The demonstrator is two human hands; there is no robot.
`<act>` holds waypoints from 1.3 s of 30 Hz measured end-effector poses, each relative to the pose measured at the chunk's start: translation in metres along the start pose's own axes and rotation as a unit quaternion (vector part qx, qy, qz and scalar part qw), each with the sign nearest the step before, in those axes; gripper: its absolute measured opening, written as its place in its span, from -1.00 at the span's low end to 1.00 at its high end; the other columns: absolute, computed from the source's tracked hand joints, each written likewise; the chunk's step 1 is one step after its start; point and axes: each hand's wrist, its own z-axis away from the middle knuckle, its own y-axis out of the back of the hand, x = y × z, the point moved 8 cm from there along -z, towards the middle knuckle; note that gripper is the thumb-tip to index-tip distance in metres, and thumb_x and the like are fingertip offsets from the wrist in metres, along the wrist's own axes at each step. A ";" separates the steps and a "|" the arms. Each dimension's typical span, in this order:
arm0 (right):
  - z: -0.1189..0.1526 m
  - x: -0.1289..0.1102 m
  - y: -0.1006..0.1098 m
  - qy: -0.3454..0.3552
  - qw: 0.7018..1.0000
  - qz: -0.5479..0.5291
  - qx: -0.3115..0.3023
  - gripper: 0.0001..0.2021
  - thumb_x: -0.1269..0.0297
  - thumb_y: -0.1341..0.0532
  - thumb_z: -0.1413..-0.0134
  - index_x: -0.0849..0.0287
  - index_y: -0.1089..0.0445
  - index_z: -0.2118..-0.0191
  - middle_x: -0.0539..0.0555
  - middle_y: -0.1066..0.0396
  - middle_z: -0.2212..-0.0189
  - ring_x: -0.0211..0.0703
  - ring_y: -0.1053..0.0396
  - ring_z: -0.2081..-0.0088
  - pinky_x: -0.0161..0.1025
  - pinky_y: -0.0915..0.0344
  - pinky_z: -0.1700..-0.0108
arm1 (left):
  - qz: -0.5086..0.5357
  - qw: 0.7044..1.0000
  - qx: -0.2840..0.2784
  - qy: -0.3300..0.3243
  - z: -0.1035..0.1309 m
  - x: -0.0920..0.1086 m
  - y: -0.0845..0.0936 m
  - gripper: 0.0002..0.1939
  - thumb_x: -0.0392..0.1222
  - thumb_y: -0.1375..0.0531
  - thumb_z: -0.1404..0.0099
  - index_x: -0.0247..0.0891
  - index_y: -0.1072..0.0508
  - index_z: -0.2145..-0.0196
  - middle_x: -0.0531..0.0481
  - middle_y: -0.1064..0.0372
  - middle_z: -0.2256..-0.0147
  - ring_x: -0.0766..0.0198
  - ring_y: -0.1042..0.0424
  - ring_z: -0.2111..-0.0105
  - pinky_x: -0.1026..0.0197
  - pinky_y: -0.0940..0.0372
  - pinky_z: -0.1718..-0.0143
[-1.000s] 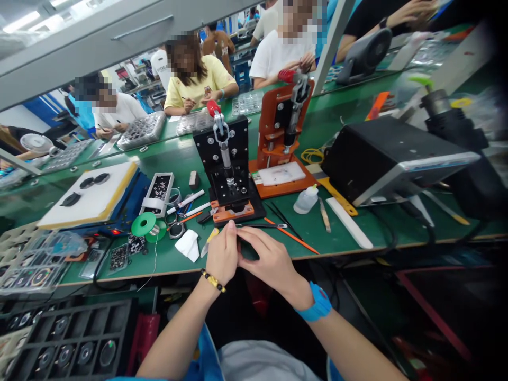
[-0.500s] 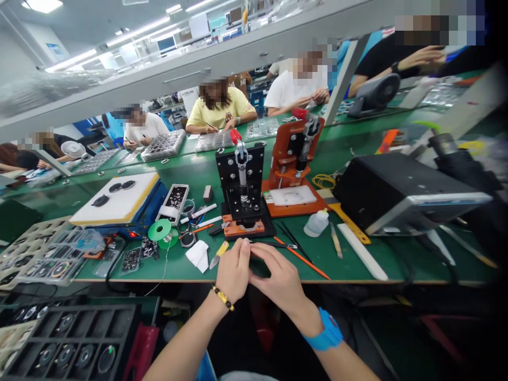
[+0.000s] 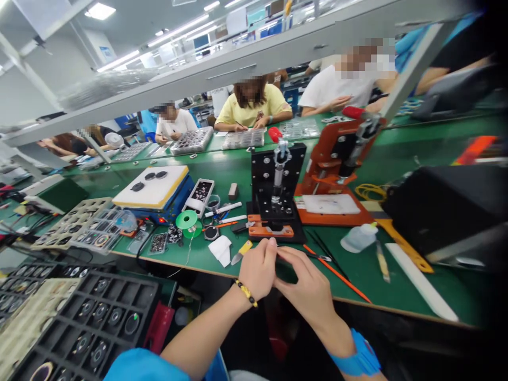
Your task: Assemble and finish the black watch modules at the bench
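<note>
My left hand and my right hand meet over the front edge of the green workbench. Their fingertips press together, and whatever lies between them is hidden. The left fingers are curled in, thumb on top; the right thumb and fingers form a ring that closes against the left hand. Just beyond them stands a black toggle-clamp fixture with a red handle and an orange block at its base. Dark tweezers and an orange stick lie beside my right hand. A yellow-handled blade lies left of my left hand.
An orange clamp fixture, a squeeze bottle and a black box stand to the right. Leftward are a solder spool, white tissue and a foam-topped blue device. A black compartment tray holds round parts. Co-workers sit opposite.
My view has swung left, so the bench and both hands appear further right, and more of the trays at lower left shows. The hands keep the same pose.
</note>
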 end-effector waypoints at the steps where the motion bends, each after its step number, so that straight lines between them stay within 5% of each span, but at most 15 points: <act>1: 0.000 0.001 -0.001 0.001 1.000 0.002 0.000 -0.73 0.33 -0.24 -0.30 0.12 -0.43 -0.09 0.18 -0.58 0.06 0.02 -0.61 0.08 -0.07 -0.59 0.02 | -0.006 1.000 0.001 0.000 0.000 0.000 0.001 -0.55 0.09 0.17 -0.59 -0.13 -0.16 0.42 0.05 -0.26 0.47 0.18 -0.29 0.42 0.15 -0.07 0.32; 14: 0.003 -0.003 -0.004 0.029 0.997 0.073 0.023 -0.72 0.07 -0.19 -0.42 0.18 -0.42 -0.01 0.21 -0.58 0.12 -0.02 -0.61 0.18 -0.18 -0.51 0.22 | -0.072 0.997 -0.008 0.019 -0.001 0.003 0.003 -0.56 0.06 0.14 -0.60 -0.12 -0.25 0.39 -0.01 -0.45 0.41 0.08 -0.50 0.32 0.13 -0.15 0.29; 23: 0.006 0.001 -0.006 0.010 0.999 0.048 0.009 -0.76 0.15 -0.25 -0.36 0.16 -0.42 -0.02 0.21 -0.57 0.09 0.00 -0.60 0.12 -0.15 -0.55 0.16 | -0.027 1.000 0.002 0.014 -0.002 -0.001 0.002 -0.58 0.07 0.11 -0.58 -0.13 -0.22 0.40 0.03 -0.34 0.46 0.13 -0.41 0.37 0.16 -0.13 0.29; 29: 0.000 -0.002 0.002 -0.031 0.999 -0.019 0.020 -0.76 0.35 -0.33 -0.23 0.15 -0.42 0.01 0.19 -0.56 0.08 -0.01 -0.59 0.07 -0.12 -0.58 0.04 | 0.050 0.996 -0.066 -0.032 0.001 -0.008 -0.001 -0.50 0.20 0.18 -0.58 -0.15 -0.34 0.27 0.05 -0.34 0.38 0.21 -0.36 0.34 0.19 -0.23 0.24; 39: 0.003 0.000 0.012 -0.040 0.997 -0.057 0.026 -0.69 0.38 -0.37 -0.17 0.11 -0.42 -0.02 0.15 -0.56 0.09 -0.04 -0.58 0.06 -0.15 -0.59 0.05 | 0.172 0.982 -0.074 0.005 0.003 -0.026 -0.006 -0.32 0.39 0.21 -0.51 -0.19 -0.46 0.10 -0.01 -0.39 0.34 0.26 -0.31 0.45 0.23 -0.22 0.47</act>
